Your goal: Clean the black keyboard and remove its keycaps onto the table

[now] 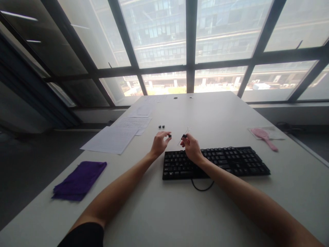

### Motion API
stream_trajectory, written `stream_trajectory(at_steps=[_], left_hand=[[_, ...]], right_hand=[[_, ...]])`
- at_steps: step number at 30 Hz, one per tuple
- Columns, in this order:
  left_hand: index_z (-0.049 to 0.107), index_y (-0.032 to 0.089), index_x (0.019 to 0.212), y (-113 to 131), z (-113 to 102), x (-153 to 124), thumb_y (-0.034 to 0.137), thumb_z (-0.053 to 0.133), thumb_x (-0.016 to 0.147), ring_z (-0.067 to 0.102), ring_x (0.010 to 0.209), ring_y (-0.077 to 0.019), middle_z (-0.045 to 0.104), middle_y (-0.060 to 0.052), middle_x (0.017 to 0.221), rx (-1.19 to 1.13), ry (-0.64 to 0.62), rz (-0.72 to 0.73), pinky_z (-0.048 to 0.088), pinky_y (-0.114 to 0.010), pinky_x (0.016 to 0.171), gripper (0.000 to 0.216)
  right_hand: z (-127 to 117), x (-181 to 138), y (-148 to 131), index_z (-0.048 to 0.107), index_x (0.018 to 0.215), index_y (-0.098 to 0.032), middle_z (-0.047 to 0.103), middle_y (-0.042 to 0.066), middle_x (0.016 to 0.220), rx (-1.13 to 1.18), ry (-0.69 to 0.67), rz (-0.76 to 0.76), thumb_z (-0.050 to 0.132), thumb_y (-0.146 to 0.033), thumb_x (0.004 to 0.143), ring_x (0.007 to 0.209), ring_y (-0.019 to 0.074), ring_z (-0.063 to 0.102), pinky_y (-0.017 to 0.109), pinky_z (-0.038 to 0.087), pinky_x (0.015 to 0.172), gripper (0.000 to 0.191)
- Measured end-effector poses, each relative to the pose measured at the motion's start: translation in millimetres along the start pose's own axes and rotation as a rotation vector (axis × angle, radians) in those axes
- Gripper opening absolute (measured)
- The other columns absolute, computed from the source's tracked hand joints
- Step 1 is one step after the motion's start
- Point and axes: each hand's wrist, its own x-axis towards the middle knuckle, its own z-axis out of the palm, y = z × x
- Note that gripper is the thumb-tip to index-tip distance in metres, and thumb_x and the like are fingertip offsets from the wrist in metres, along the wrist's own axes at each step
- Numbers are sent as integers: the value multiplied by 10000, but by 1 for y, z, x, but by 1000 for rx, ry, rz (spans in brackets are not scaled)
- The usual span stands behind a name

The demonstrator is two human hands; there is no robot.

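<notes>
My left hand (159,143) is above the table just past the keyboard's left end, pinching a small black keycap (170,136) between thumb and fingertips. My right hand (191,145) is closed around the black grip of a wire keycap puller (184,136), whose thin pale wires stick out past the fingers. Below the right hand and forearm lies a black keyboard (231,161), partly covered by them. Two more small black keycaps (161,127) rest side by side on the table beyond the left hand. The two hands are apart.
On the white table (164,212), printed papers (113,140) lie at the left, with a folded purple cloth (79,180) nearer. A pink hairbrush (264,137) lies on a clear bag at the right. The keyboard's cable (203,189) loops toward me. Windows stand behind the table.
</notes>
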Motion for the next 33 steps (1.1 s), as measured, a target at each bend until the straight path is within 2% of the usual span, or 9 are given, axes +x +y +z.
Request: stream_trajectory(at_steps=[2, 4, 8, 14, 21, 28, 33], left_hand=[[696, 199, 1084, -24, 1, 14, 137, 720, 793, 618, 809, -216, 725, -50, 911, 58, -5, -58, 490, -387, 854, 298], [735, 203, 965, -44, 4, 26, 144, 734, 776, 620, 833, -240, 731, -60, 883, 118, -30, -78, 480, -400, 862, 198], [767, 225, 871, -63, 13, 35, 151, 742, 762, 611, 919, -265, 735, -69, 896, 181, -71, -88, 471, -416, 898, 134], [791, 233, 910, -69, 14, 29, 202, 723, 800, 555, 993, -259, 685, -70, 1025, 213, -42, -2, 466, -410, 931, 133], [803, 257, 919, -74, 16, 28, 227, 742, 802, 551, 928, -236, 644, -55, 926, 267, -30, -69, 492, -358, 874, 135], [803, 263, 915, -76, 14, 27, 244, 702, 845, 550, 930, -241, 644, -59, 932, 336, -14, -40, 493, -363, 870, 124], [798, 256, 913, -78, 21, 40, 232, 687, 852, 534, 956, -251, 634, -68, 941, 382, -19, -25, 487, -369, 889, 129]], right_hand=[[0, 0, 0, 536, 853, -224, 662, 0, 694, 4, -5, -1, 451, -360, 964, 618, 152, 607, 253, 419, 621, 194], [1, 0, 0, 539, 855, -223, 664, 2, 699, 7, -6, -1, 451, -359, 963, 625, 154, 610, 256, 424, 626, 195], [1, -1, 0, 539, 843, -220, 670, 7, 704, 21, -5, 5, 457, -360, 962, 630, 154, 615, 256, 428, 626, 201], [1, -1, 1, 546, 838, -220, 672, 6, 708, 36, -15, 1, 460, -348, 964, 625, 151, 611, 253, 425, 619, 199], [1, -1, -1, 542, 823, -223, 672, 7, 710, 41, -10, -1, 463, -345, 959, 637, 154, 616, 254, 430, 628, 199], [3, -1, 2, 552, 822, -223, 677, 10, 716, 24, -8, -6, 465, -341, 959, 639, 157, 615, 259, 432, 630, 200], [3, -1, 2, 546, 815, -220, 676, 10, 719, 25, -22, -17, 465, -332, 960, 640, 155, 614, 258, 429, 627, 200]])
